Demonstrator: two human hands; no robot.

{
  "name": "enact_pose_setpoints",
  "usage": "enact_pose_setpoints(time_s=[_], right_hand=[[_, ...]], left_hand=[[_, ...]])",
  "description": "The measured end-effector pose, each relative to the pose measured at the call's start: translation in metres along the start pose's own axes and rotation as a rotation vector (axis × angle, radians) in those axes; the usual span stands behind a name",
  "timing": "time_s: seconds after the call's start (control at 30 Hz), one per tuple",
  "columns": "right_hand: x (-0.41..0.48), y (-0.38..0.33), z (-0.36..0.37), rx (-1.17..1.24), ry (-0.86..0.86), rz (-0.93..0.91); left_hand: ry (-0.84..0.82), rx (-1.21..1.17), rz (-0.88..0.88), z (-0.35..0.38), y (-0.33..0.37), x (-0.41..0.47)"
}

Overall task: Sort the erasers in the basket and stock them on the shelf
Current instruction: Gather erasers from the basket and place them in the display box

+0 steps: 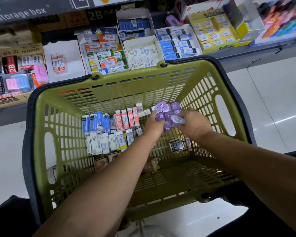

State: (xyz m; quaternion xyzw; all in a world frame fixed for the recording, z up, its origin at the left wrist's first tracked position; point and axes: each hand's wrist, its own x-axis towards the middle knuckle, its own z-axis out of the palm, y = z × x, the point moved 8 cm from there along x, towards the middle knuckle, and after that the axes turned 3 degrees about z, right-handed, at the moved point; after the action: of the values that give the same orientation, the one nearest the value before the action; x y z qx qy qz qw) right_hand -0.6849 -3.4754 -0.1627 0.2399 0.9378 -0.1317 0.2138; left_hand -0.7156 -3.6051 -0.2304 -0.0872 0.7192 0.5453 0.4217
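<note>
An olive-green basket (109,93) stands on the floor below the shelf. Inside lie rows of blue erasers (96,123), orange-and-white erasers (126,119) and white erasers (108,141). A cluster of purple wrapped erasers (168,111) sits at the basket's far right. My left hand (155,124) and my right hand (193,124) both reach in and cup this purple cluster from either side, fingers curled round the pieces. A dark packet (177,144) lies under my right wrist.
The shelf (246,53) behind the basket carries open cartons of erasers: white ones (142,53), blue ones (176,43), yellow ones (214,31), mixed colours (106,53), and a nearly bare white carton (63,59). Pale floor tiles (272,103) lie to the right.
</note>
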Motion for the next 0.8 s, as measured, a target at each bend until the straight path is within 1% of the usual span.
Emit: enact_pose_setpoints(time_s=[0.07, 0.17, 0.2, 0.23, 0.3, 0.37, 0.43, 0.5, 0.57, 0.6, 0.63, 0.7, 0.8], right_hand=[[-0.01, -0.008, 0.008, -0.04, -0.207, -0.062], [-0.034, -0.018, 0.034, 0.018, -0.572, -0.162], [-0.041, -0.018, 0.042, 0.047, -0.653, -0.163], [-0.045, -0.016, 0.048, 0.069, -0.688, -0.147], [-0.044, -0.012, 0.053, 0.153, -0.662, -0.101], [-0.043, -0.009, 0.057, 0.246, -0.633, -0.054], [-0.045, -0.008, 0.062, 0.222, -0.646, -0.057], [-0.048, -0.005, 0.066, 0.203, -0.684, -0.055], [-0.043, -0.002, 0.063, 0.277, -0.684, -0.014], [-0.038, 0.0, 0.058, 0.321, -0.651, 0.01], [-0.032, 0.001, 0.052, 0.347, -0.607, 0.023], [-0.023, 0.002, 0.048, 0.323, -0.547, 0.013], [-0.025, 0.0, 0.063, 0.131, -0.602, -0.051]], left_hand=[[-0.033, 0.06, 0.02, -0.003, 0.002, -0.007], [-0.127, 0.256, 0.062, -0.006, -0.004, -0.026], [-0.187, 0.347, 0.06, -0.005, -0.011, -0.033], [-0.251, 0.439, 0.055, -0.004, -0.02, -0.04], [-0.369, 0.578, 0.054, 0.0, -0.037, -0.052], [-0.451, 0.641, 0.084, 0.005, -0.047, -0.06], [-0.434, 0.695, 0.131, 0.006, -0.048, -0.061], [-0.322, 0.788, 0.235, 0.004, -0.041, -0.058], [-0.232, 0.876, 0.331, 0.002, -0.032, -0.058], [-0.221, 0.92, 0.359, 0.003, -0.031, -0.058], [-0.226, 0.962, 0.377, 0.004, -0.03, -0.059], [-0.253, 1.008, 0.38, 0.005, -0.033, -0.058], [-0.365, 0.915, 0.291, 0.01, -0.043, -0.06]])
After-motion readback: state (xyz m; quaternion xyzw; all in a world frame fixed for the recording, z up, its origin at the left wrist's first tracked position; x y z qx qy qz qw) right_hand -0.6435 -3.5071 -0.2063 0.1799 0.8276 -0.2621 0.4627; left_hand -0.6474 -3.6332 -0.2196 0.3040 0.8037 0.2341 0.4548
